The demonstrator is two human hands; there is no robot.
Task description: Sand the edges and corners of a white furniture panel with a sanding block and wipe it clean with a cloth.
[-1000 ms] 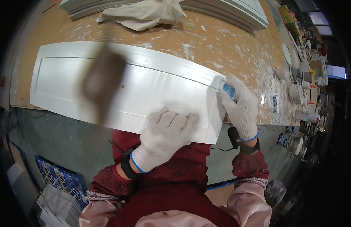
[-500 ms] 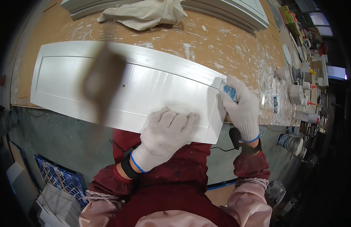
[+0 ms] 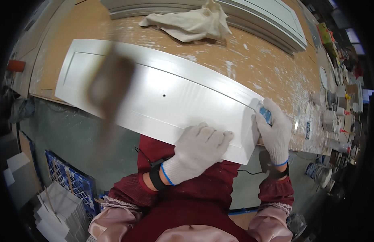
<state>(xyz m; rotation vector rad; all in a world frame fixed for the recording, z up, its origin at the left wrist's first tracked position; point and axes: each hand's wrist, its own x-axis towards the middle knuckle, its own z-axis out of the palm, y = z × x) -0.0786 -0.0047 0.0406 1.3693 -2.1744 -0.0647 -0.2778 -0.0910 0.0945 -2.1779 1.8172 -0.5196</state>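
A long white door panel with a recessed middle and a small dark hole lies on the worktable. My right hand, in a white knitted glove, is closed around a small blue piece with a pale edge at the panel's far right corner. Its exact kind is hidden by the fingers. My left hand, gloved alike, rests on the panel's near border, right of its middle. Those fingers lie over the white surface, slightly bent, holding nothing that shows.
A cream cloth lies behind the panel, against stacked grey-white panels. Bottles and tubs crowd the table's right side. A blue lattice crate and stacked white boards stand at lower left. A blurred dark shape covers part of the view.
The whole scene has shifted right and slightly down and turned a little clockwise in the view. Both hands keep about the same places on the panel.
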